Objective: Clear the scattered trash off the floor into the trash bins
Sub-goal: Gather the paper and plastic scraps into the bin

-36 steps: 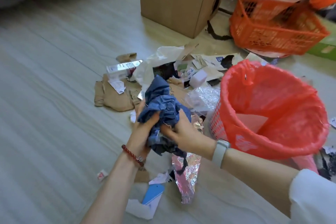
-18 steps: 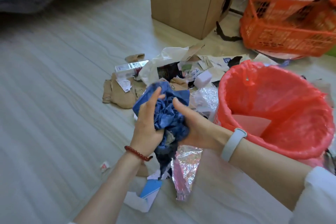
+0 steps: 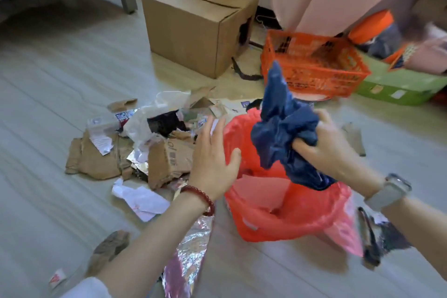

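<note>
- far left, a small white scrap [image 3: 57, 281] with a red mark lies alone on the floor [image 3: 36, 128], not picked up yet.
- next over, the main pile: torn cardboard [image 3: 96, 159], a white paper sheet [image 3: 142, 199], a clear plastic bag [image 3: 145, 121] and crinkled foil [image 3: 186, 256] near my arm. all of it is on the floor, so i judge most of the job is left.
- my left hand [image 3: 212, 159] is open, fingers spread, at the near rim of the bin, holding nothing.
- the red-lined bin [image 3: 285, 210] seems nearly empty; i can make out maybe one pale piece inside.
- my right hand [image 3: 331, 145] grips the crumpled blue bag [image 3: 283, 133] right over the bin's mouth, not dropped in yet.
- further right, dark scraps [image 3: 379, 239] sit beside the bin, and an orange basket [image 3: 314, 65] stands behind.
</note>
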The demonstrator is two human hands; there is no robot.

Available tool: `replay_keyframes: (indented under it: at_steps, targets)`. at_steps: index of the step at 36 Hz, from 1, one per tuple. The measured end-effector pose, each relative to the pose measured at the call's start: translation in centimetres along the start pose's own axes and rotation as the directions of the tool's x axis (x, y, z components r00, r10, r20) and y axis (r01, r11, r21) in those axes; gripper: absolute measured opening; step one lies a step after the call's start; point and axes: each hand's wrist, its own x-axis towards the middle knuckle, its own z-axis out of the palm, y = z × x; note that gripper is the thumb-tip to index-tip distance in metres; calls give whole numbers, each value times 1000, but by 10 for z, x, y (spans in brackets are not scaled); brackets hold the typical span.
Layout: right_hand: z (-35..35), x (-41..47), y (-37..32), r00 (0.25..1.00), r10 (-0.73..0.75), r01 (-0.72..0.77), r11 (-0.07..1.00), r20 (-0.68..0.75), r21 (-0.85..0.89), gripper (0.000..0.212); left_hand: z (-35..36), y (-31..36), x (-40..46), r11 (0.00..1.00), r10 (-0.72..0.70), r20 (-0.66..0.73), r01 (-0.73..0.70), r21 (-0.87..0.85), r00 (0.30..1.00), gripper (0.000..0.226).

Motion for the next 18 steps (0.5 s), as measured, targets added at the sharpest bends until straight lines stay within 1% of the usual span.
replay_keyframes:
  at_steps: [1,2,3,5,7,8,10,12,13,16,18]
  targets:
    - [12,-7,17,985,-14,54,973,173,-225,30,11,-5,2,998,-58,44,57,13,997,65]
    - [26,-14,33,947,-13,144,910,321,-388,36,20,-9,3,995,-103,87,101,23,991,64]
    - [40,-19,44,904,-40,255,851,427,-460,38,27,-12,4,991,-130,119,127,37,984,64]
    - [68,-22,59,814,-145,444,780,562,-441,35,37,-15,5,986,-156,149,146,77,976,64]
    - [96,-17,65,739,-181,530,750,648,-395,41,41,-15,5,984,-165,132,154,87,977,62]
    - [112,-14,68,702,-155,546,743,695,-387,48,42,-16,5,984,-162,119,153,87,980,62]
    - [144,-11,71,599,-44,531,769,799,-356,65,43,-17,2,986,-144,102,134,96,984,63]
    - [174,-13,76,503,18,497,811,864,-307,80,43,-21,0,988,-121,99,110,105,988,63]
    - [184,-16,80,470,43,488,820,882,-300,85,43,-22,-1,989,-111,98,100,108,989,62]
    - [196,-14,84,400,103,445,847,911,-291,96,41,-26,-4,987,-85,87,72,142,993,61]
    - [185,-4,76,376,140,364,887,916,-285,98,40,-29,-4,982,-94,70,80,173,993,61]
